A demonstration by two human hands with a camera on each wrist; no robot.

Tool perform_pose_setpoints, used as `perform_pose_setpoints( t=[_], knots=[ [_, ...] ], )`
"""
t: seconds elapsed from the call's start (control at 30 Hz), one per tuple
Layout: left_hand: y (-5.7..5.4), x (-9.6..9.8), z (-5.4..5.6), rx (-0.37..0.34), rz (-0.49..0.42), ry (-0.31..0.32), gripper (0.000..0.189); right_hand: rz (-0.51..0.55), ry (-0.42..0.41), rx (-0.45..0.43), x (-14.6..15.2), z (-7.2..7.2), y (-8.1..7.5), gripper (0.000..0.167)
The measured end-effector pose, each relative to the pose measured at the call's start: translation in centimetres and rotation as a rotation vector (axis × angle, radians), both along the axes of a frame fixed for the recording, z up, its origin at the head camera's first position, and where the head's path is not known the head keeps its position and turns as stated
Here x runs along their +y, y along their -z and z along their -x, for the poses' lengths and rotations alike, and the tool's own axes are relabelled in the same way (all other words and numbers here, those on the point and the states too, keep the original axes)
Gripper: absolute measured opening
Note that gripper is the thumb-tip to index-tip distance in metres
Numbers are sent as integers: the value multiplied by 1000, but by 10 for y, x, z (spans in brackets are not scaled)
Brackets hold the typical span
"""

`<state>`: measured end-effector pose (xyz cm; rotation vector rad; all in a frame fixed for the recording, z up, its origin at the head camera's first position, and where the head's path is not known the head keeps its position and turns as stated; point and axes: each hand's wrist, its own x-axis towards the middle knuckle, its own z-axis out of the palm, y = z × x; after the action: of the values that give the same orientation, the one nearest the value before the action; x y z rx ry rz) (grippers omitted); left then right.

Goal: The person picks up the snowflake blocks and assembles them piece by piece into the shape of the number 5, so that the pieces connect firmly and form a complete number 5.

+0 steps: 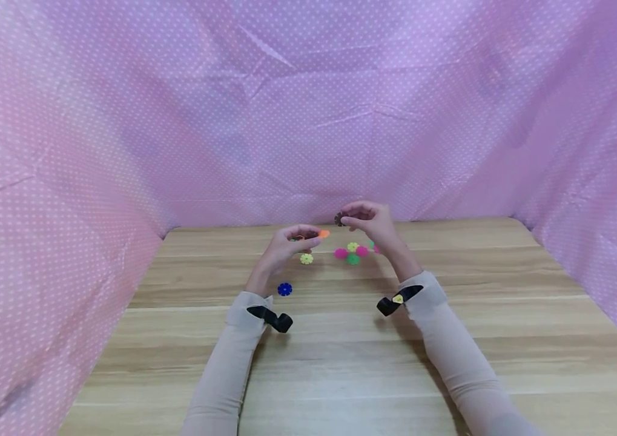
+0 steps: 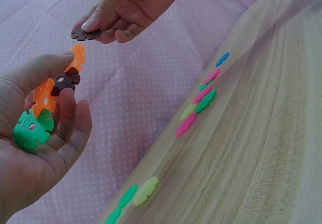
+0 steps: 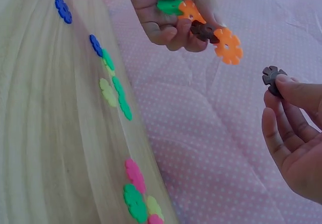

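- Pink dotted cloth (image 1: pixel 308 121) behind and to both sides; wood table (image 1: pixel 341 363) below.
- Above the far part of the table, in the left hand (image 1: pixel 288 243): a chain (image 3: pixel 204 31), gripped with thumb on top and fingers curled beneath.
- From the palm outward, four links showing: green link (image 2: pixel 24 133), inner orange link (image 2: pixel 43 94), brown link (image 2: pixel 69 83), outer orange link (image 3: pixel 232 50).
- Between thumb and fingertips of the right hand (image 1: pixel 375 224), pinched near its edge: brown disc (image 3: pixel 271 78), with much of its notched rim free.
- Long axis of the chain: out of the left palm, roughly toward the right hand.
- Just past the outer orange link, apart in the right wrist view: the brown disc, to the right and slightly farther off in the head view.
- Nearest to the outer orange link: left thumb, at its inner side; outer rim uncovered, facing the right hand.
- On the table, near the left hand: yellow disc (image 1: pixel 306 259), with blue disc (image 1: pixel 284 289) closer to the wearer.
- Below the right hand: a cluster of pink, yellow and green discs (image 1: pixel 353 259).
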<state>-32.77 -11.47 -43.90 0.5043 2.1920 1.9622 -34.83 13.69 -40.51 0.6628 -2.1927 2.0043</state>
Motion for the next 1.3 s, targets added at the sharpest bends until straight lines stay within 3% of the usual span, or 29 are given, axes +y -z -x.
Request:
perform_pose_setpoints(
  t=[0.37, 0.8, 1.3],
  knots=[
    [2, 0, 1, 5, 12, -3, 32, 1, -35, -52, -7, 1, 12, 21],
    [3, 1, 4, 13, 2, 3, 31, 8, -85, -67, -11, 2, 14, 21],
    [1, 3, 2, -73, 3, -32, 37, 30, -71, -44, -18, -2, 16, 23]
  ],
)
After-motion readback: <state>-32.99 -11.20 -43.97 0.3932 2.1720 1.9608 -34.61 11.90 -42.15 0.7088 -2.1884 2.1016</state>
